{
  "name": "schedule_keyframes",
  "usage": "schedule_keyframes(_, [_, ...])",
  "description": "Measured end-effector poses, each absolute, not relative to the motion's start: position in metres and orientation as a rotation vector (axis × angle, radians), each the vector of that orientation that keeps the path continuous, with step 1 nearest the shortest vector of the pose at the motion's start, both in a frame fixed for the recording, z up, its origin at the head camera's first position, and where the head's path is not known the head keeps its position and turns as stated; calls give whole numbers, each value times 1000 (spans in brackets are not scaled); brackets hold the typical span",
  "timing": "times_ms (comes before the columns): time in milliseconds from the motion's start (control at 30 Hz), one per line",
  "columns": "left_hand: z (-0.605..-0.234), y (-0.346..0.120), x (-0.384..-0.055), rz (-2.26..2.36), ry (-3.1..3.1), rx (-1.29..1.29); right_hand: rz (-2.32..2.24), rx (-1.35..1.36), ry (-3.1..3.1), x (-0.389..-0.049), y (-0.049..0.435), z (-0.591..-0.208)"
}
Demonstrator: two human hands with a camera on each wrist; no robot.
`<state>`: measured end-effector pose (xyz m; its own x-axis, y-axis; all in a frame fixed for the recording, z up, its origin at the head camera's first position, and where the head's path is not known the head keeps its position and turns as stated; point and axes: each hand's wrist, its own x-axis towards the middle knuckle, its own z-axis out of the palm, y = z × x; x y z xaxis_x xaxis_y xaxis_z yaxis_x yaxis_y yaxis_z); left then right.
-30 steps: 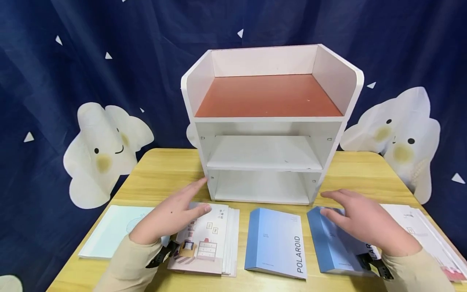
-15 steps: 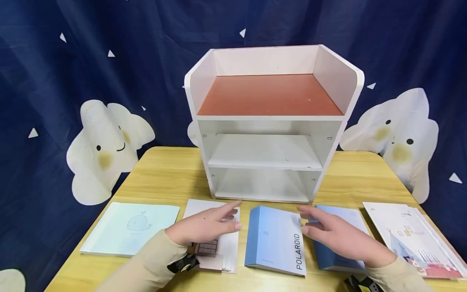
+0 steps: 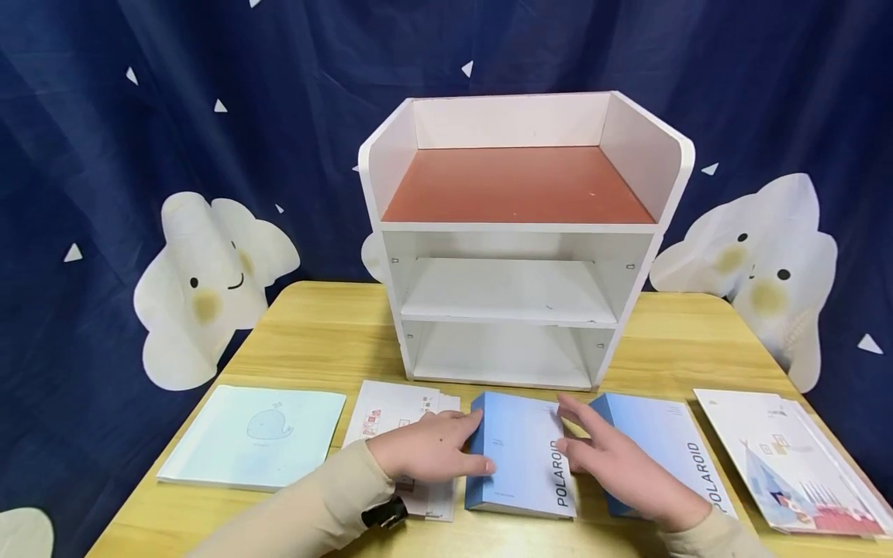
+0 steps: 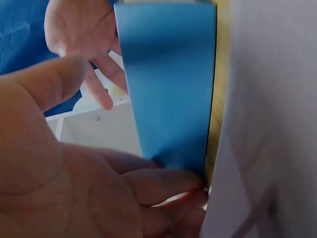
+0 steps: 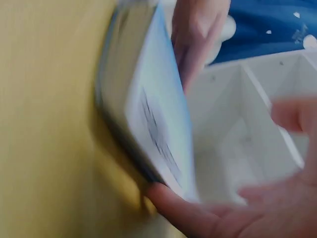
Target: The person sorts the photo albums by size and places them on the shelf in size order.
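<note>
A thick blue POLAROID book [image 3: 523, 457] lies flat between both hands in the head view. My left hand [image 3: 429, 449] touches its blue spine with the fingers, and the thumb stands over the near part of the cover. In the left wrist view the fingers meet the spine [image 4: 168, 84] low down, while the thumb is apart from it. My right hand [image 3: 621, 469] is at the book's right edge. In the right wrist view, which is blurred, one fingertip [image 5: 161, 193] touches the book's edge and the thumb is away from the cover.
A second blue POLAROID book [image 3: 659, 434] lies beneath the right hand. A whale-cover book [image 3: 265, 434] and a stack of illustrated booklets [image 3: 366, 411] lie left; more illustrated booklets [image 3: 781, 465] lie far right. A white shelf [image 3: 509, 291] with a red-brown top stands behind.
Both hands have moved inward and down to the middle blue book, the left going right and the right going left. The book has shifted slightly left.
</note>
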<state>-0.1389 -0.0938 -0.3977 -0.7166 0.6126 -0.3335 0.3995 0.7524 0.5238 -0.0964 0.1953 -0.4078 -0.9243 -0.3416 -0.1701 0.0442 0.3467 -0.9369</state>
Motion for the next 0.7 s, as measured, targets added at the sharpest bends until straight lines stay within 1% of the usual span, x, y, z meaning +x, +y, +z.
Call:
schedule_keyframes(133, [-398, -92, -137, 760, 2392, 646, -2003, -102, 1974, -96, 186, -415])
schedule_keyframes(233, [-401, -92, -138, 937, 2374, 595, -2162, -60, 1798, -96, 182, -420])
schedule_keyframes(467, [-405, -95, -141, 1272, 2336, 580, -2300, 18, 1620, -100, 171, -434])
schedule_keyframes(600, [-410, -94, -136, 1530, 2227, 474, -2350, 29, 1578, -100, 169, -437])
schedule_keyframes(700, [-413, -90, -132, 1779, 1979, 409, -2338, 15, 1567, -98, 166, -435])
